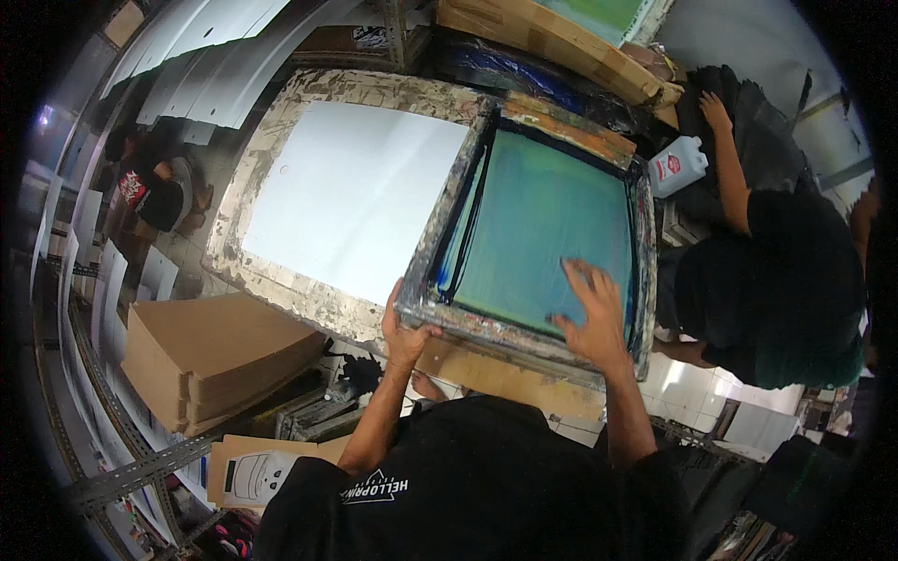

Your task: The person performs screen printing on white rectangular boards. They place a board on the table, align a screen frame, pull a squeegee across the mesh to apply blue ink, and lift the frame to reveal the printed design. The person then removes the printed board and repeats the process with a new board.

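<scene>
Screen frame (505, 335): likely stiff, weighty, with delicate mesh (557, 220) (probably ink-slick); best gripped by edges. Near-left corner in curled left hand (405, 338); above mesh, spread right hand (597, 318).

R hand (599, 323) is showing kinda blurry fingertips, so tbh can't tell if they're touching the green mesh (552, 215) or just hovering. The frame (505, 337) is hiding part of the L hand (405, 338) at its near corner. Top edge is cutting off another green panel (599, 13), btw, & the wearer's black shirt (486, 486) is running off the bottom. Metal shelving (140, 477) is vanishing into the dark L rim. Person in the bkgd (154, 192) is looking too small/blurry for detail, imo.
</scene>
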Demonstrator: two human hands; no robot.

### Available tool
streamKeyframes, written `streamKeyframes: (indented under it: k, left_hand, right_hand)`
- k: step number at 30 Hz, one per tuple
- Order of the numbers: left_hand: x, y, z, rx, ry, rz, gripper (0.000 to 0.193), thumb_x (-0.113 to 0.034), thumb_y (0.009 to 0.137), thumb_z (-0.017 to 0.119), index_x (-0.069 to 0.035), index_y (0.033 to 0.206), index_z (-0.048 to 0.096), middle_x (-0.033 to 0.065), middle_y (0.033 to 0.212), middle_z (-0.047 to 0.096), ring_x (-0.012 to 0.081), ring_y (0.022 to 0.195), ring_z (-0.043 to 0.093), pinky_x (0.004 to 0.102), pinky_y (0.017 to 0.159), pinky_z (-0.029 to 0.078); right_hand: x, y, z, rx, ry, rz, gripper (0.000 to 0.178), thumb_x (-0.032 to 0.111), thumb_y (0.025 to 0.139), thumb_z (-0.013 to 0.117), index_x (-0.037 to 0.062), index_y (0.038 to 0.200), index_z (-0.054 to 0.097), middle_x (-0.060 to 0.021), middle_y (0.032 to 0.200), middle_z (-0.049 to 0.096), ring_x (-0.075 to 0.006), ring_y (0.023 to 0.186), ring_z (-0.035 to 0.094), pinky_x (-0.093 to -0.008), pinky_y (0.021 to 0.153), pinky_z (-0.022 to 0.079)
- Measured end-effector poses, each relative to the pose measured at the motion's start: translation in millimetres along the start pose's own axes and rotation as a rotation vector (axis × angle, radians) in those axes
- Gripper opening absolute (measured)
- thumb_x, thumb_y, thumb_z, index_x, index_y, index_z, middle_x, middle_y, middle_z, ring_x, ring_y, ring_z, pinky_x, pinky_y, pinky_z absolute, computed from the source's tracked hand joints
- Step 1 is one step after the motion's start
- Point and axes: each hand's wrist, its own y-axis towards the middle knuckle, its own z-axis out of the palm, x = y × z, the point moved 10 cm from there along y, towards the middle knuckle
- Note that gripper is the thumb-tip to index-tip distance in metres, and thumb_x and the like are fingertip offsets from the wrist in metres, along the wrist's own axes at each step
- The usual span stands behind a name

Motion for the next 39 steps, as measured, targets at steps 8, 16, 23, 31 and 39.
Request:
streamKeyframes:
  k: [8,16,23,31,39]
  left_hand:
    - [41,-16,-13,-0.037,0.29,0.151,0.097,-0.06,0.062,0.086,0.005,0.126,0.054,0.0202,0.123,0.058,0.0339,0.108,0.055,0.0454,0.095,0.042]
    - [33,-12,-14,-0.012,0.432,0.172,0.09,-0.055,0.066,0.084,0.002,0.129,0.054,0.0218,0.119,0.061,0.0376,0.109,0.056,0.0475,0.094,0.043]
    - [32,-8,-10,0.027,0.48,0.181,0.087,-0.057,0.07,0.081,0.003,0.128,0.055,0.0219,0.12,0.061,0.0386,0.109,0.056,0.0479,0.094,0.043]
    - [17,-7,-11,0.022,0.441,0.2,0.086,-0.05,0.068,0.083,0.006,0.127,0.055,0.021,0.11,0.063,0.0379,0.101,0.057,0.0466,0.091,0.043]
    - [33,-14,-13,0.026,0.476,0.194,0.091,-0.034,0.058,0.09,0.004,0.132,0.054,0.0187,0.107,0.059,0.0362,0.102,0.053,0.0452,0.092,0.043]
  right_hand:
    - [-204,230,75,-0.106,-0.586,0.085,0.089,0.029,0.086,0.075,0.0171,0.158,0.024,-0.0145,0.154,0.036,-0.0386,0.141,0.034,-0.0551,0.11,0.031]
    - [-260,317,76,-0.002,-0.329,0.052,0.055,0.014,0.085,0.069,0.0184,0.137,0.053,-0.0199,0.134,0.058,-0.0385,0.126,0.054,-0.0495,0.105,0.043]
    - [-267,295,89,-0.118,-0.31,-0.032,0.053,0.009,0.083,0.067,0.0207,0.134,0.058,-0.0204,0.123,0.065,-0.0392,0.113,0.061,-0.05,0.094,0.047]
    - [-194,202,104,-0.201,-0.435,-0.054,0.05,0.011,0.079,0.072,0.0229,0.127,0.064,-0.0151,0.101,0.068,-0.0338,0.096,0.063,-0.0467,0.08,0.045]
    - [-63,39,109,-0.136,-0.426,-0.025,0.048,0.008,0.075,0.068,0.02,0.122,0.069,-0.0136,0.09,0.066,-0.0301,0.084,0.061,-0.0433,0.069,0.041]
